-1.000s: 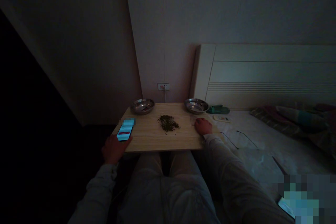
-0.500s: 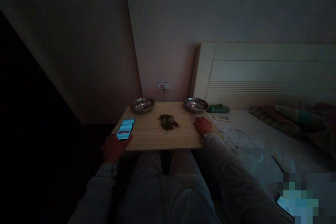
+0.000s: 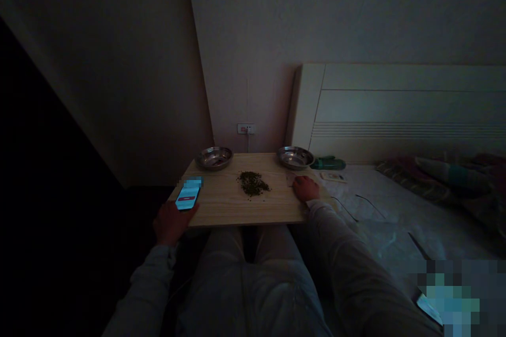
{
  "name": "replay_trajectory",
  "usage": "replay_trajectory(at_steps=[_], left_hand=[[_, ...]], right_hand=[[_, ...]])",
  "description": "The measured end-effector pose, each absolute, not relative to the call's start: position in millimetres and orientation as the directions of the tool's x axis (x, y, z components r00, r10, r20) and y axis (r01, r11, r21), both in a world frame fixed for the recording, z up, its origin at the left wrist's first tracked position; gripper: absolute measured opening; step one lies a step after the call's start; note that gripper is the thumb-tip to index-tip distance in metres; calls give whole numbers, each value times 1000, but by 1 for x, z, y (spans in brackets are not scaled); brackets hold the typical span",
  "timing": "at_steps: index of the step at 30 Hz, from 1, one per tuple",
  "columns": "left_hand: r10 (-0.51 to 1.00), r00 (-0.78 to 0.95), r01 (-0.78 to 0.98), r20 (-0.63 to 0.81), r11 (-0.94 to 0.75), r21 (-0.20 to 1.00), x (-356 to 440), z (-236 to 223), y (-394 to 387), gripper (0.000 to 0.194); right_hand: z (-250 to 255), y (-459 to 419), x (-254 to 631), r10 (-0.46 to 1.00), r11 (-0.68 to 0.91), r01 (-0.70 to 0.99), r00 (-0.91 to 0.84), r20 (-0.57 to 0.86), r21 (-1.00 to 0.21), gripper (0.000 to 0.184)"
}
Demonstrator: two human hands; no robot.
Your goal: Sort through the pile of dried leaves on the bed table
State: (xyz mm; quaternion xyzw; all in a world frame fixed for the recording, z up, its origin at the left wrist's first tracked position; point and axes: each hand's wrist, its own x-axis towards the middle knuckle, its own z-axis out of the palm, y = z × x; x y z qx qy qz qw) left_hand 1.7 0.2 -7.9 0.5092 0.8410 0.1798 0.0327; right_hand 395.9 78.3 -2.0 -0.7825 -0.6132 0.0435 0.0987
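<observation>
My left hand (image 3: 172, 222) is at the near left corner of a wooden board (image 3: 221, 210), its thumb spread from the fingers beside the lower end of a lit phone (image 3: 187, 196). The phone lies flat; the hand's other fingers are dark and partly hidden. My right hand (image 3: 306, 189) rests on the board's right side, fingers curled down over a small pale, see-through piece (image 3: 290, 178) whose kind I cannot make out. Between the hands lies a loose heap of small dark-green grains or beans (image 3: 253, 183). Behind it stand a left metal bowl (image 3: 214, 159) and a right metal bowl (image 3: 295, 158).
Right of the board is a bed (image 3: 367, 189) with a green bottle-like thing (image 3: 329, 163), a pale remote-like device (image 3: 333, 177) and crumpled bedding (image 3: 446, 174). A wall socket (image 3: 245, 128) with a cable is behind the board. The room is dim.
</observation>
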Motion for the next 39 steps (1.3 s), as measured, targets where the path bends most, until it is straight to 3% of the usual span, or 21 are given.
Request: replay_trajectory(at_steps=[20,25,31,39], left_hand=[[870,-480,842,111,422,336,1,-8,0,81],[867,-484,840,118,423,340,1,-8,1,82],[867,-491,829,91,432,355,0,-5,2,81],[879,-470,832,85,408,376,2,-3,0,81]], right_hand=[[-1,78,396,967,-236,947,251,42,-219,44],[-3,79,396,958,-256,928,281,59,-271,44],[-5,80,395,933,-296,882,348,86,-366,61],[1,90,397,925,-305,884,364,111,-354,70]])
